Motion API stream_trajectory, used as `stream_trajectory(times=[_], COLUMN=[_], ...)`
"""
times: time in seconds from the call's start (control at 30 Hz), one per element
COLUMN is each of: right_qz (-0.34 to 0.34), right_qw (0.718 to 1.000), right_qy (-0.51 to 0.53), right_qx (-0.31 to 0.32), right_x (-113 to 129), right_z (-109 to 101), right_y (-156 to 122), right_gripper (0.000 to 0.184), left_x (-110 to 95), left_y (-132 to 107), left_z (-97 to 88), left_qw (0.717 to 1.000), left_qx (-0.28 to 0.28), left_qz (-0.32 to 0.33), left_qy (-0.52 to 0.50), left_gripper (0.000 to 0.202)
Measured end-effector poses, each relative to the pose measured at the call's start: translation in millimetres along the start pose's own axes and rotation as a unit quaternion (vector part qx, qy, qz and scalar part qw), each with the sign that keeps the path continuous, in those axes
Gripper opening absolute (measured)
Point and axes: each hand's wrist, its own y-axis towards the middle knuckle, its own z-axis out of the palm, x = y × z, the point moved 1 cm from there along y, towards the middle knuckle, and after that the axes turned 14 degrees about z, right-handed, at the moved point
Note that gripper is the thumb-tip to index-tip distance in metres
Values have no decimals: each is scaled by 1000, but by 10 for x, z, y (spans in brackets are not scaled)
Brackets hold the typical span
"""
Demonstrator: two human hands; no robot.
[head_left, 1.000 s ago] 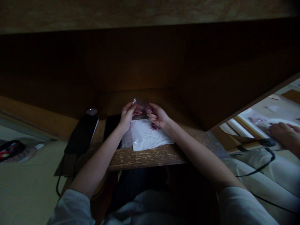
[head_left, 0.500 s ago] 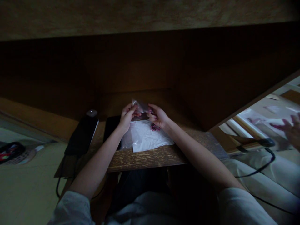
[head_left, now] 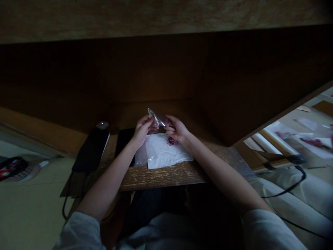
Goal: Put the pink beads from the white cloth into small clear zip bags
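A small clear plastic bag is stretched between my two hands, above the back of a white cloth or tissue. My left hand pinches the bag's left side. On its right side, the fingers of my right hand are closed on it. Whatever may be inside the bag is too dim to make out. Below them the crumpled white sheet lies on the wooden surface, with a small heap of dark pink beads or pieces near my right wrist. Another clear plastic bag lies at the sheet's left edge.
A dark flat object lies beside my left forearm. Further left is a black device with a cable. Wooden walls surround the surface at the back and sides. At right, another table holds plastic bags and pink pieces.
The clear bag has shifted and now spreads into a peak between my hands, which have barely moved. At far right, the other person's hand has mostly left the view.
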Motion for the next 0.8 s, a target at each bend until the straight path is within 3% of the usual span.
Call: stream_trajectory(times=[0.17,0.4,0.53,0.8], right_qz=[7,-36,-31,8], right_qw=[1000,992,995,998], right_qy=[-8,-100,-90,-63], right_qx=[-14,-67,-36,-13], right_x=[22,-17,-13,22], right_z=[43,32,44,24], right_y=[-25,-8,-10,-14], right_gripper=[26,27,29,30], left_x=[-49,-56,-51,-52], left_y=[22,22,17,28], left_z=[-27,-53,-41,-42], left_qw=[1000,999,998,999], left_qx=[-23,-43,-29,-35], left_qz=[-5,-23,-12,-11], left_qy=[-14,16,45,3], left_gripper=[14,29,22,15])
